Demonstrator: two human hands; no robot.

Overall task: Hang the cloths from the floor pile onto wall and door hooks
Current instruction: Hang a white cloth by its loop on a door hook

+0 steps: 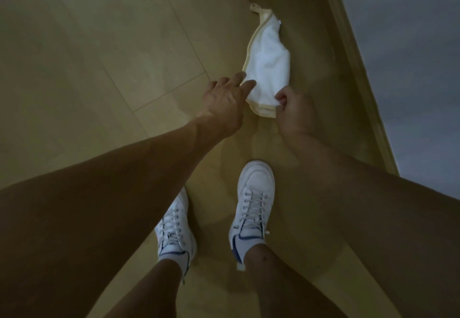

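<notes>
One white cloth with a pale yellow border lay crumpled on the wooden floor, close to the skirting board along the wall on the right. It was the only cloth in view, so whatever pile there had been looked down to this last piece, though anything outside the frame could not be judged. No hook, wall or door fitting showed, so how many cloths were already hung could not be told.

The right hand had its fingers curled and pinched the near yellow-edged corner of the cloth. The left hand reached in with fingers extended and fairly straight, their tips touching the cloth's near left edge without closing on it. The cloth itself rested on the floor, not yet lifted.

The person's white shoes stood just behind the cloth, body bent over it.

By my reading, the pickup of this cloth was only beginning: lifting it, carrying it to a hook and hanging it all remained to be done
</notes>
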